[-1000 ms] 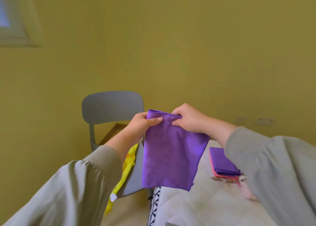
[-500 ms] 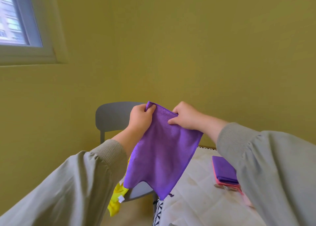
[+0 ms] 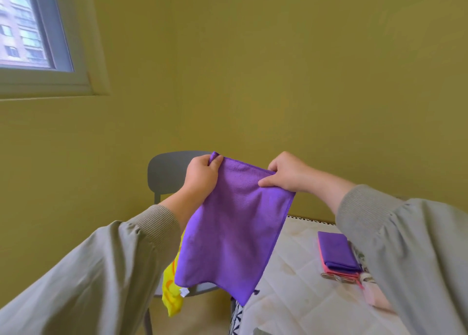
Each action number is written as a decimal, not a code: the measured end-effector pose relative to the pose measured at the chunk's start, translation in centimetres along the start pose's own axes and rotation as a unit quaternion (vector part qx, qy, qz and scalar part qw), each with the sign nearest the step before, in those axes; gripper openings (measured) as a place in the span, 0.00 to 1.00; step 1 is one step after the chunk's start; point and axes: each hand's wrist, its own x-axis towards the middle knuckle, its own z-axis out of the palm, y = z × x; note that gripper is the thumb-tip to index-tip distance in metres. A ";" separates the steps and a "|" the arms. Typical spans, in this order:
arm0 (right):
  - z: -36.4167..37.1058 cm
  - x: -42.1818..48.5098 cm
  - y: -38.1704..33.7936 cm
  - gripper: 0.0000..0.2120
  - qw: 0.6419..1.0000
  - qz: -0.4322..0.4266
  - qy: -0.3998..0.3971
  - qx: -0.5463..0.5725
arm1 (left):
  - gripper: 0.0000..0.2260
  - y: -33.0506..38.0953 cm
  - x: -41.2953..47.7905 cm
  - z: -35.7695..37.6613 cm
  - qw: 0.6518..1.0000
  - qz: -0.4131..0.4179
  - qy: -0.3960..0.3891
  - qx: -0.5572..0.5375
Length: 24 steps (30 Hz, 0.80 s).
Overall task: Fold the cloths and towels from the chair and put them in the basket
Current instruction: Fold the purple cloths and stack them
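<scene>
A purple cloth (image 3: pixel 233 236) hangs in the air in front of me, held by its top edge. My left hand (image 3: pixel 201 176) grips the top left corner. My right hand (image 3: pixel 287 174) pinches the top right part of the edge. Behind the cloth stands a grey chair (image 3: pixel 168 174), and a yellow cloth (image 3: pixel 172 291) droops off its seat. A folded purple cloth (image 3: pixel 336 251) lies on a pink one (image 3: pixel 340 275) on the table, at the right. No basket is in view.
A table (image 3: pixel 291 286) with a pale quilted cover and a black-and-white patterned edge fills the lower right. A yellow-green wall runs behind everything, with a window (image 3: pixel 30 31) at the upper left. My grey sleeves cross the lower corners.
My hands have spread apart along the cloth's top edge, so it hangs wider and flatter. The view has tilted upward, bringing the window in.
</scene>
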 end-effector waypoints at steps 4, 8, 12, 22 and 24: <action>-0.3 0.1 1.2 0.22 0.999 0.017 0.039 -0.002 | 0.12 -0.1 0.5 -1.3 0.994 0.061 -0.033 0.089; -0.9 0.2 1.8 0.05 0.992 -0.029 0.125 0.006 | 0.02 0.9 1.4 -2.4 0.980 0.128 -0.015 0.154; -0.5 0.3 2.3 0.14 0.979 -0.043 0.198 0.033 | 0.11 1.2 1.3 -2.7 0.960 0.198 -0.030 0.197; -0.5 -0.4 2.9 0.12 0.972 -0.079 0.220 -0.030 | 0.13 0.5 1.0 -2.6 0.907 0.245 -0.085 0.331; -0.5 -0.6 3.0 0.11 0.972 -0.088 0.216 -0.034 | 0.14 0.4 0.9 -2.6 0.904 0.245 -0.092 0.339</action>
